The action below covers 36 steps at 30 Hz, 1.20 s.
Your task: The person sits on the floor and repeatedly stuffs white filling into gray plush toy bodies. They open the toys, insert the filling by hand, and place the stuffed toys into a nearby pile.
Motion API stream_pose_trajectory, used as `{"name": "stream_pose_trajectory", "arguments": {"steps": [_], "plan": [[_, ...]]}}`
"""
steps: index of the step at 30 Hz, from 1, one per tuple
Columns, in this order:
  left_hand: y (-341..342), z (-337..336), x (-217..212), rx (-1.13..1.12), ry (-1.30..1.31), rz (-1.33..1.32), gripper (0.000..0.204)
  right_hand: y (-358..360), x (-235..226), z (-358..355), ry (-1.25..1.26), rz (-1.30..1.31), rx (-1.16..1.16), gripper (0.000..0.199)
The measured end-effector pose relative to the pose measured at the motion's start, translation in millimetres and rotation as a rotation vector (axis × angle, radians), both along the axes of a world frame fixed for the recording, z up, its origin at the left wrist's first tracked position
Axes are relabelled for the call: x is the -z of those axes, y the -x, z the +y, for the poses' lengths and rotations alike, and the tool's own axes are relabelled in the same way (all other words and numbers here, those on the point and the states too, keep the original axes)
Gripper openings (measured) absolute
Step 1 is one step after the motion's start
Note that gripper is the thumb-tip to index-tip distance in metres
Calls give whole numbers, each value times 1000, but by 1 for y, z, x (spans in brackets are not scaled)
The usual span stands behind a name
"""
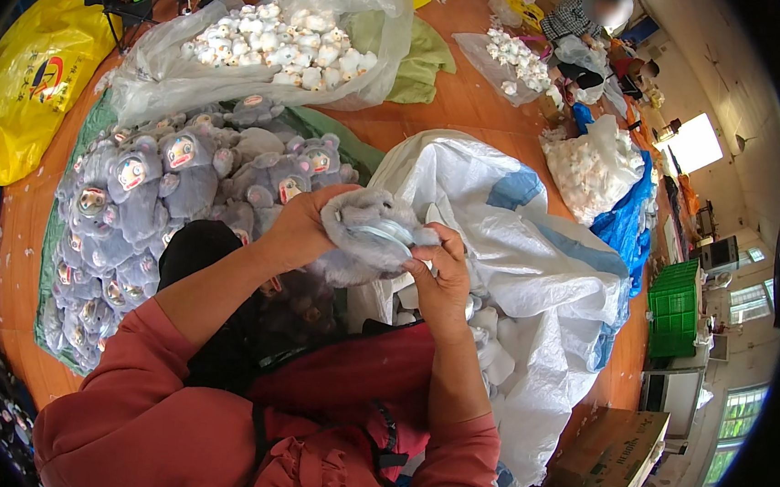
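Note:
Up in front of my chest is a grey plush toy skin (363,258), its furry edge folded round a pale band that crosses the opening. My left hand (304,226) is closed round its left side, thumb over the top. On the opposite side, my right hand (442,280) pinches the edge between thumb and fingers. Grey plush toys (140,215) with pale doll faces lie heaped on a green sheet to my left. Below my right hand, white pieces (489,343) show in the mouth of a large white woven sack (542,292).
A clear plastic bag (371,22) holding small white doll heads (277,47) lies beyond the plush heap. Yellow bag (42,70) stands far left. To the right are a green crate (674,307) and a cardboard box (607,457). Other people (586,25) sit at the far right.

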<state>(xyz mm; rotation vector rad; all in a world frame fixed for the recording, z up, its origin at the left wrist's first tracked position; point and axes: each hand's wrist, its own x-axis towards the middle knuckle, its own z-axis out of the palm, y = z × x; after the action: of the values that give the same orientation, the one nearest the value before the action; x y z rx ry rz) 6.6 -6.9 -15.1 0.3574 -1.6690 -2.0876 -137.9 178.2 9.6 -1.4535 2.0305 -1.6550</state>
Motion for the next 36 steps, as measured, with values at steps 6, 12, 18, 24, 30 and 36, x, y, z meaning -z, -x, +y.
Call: {"name": "stream_pose_trajectory", "arguments": {"steps": [6, 12, 18, 24, 30, 36], "plan": [[1, -1, -1, 1, -41, 74, 57, 3, 3, 4, -42, -115, -20, 15], [-1, -3, -1, -103, 308, -150, 54, 7, -2, 0, 46, -163, 45, 22], [-4, 2, -19, 68, 467, -315, 58, -4, -11, -6, -145, 19, -48, 32], [-5, 3, -12, 220, 490, -302, 62, -2, 5, -8, -94, -80, -84, 32], [-5, 4, -16, 250, 506, -272, 65, -4, -2, -8, -91, 67, -95, 23], [-5, 5, -15, 344, 523, -297, 68, -4, -4, -6, -89, 54, -159, 15]]}}
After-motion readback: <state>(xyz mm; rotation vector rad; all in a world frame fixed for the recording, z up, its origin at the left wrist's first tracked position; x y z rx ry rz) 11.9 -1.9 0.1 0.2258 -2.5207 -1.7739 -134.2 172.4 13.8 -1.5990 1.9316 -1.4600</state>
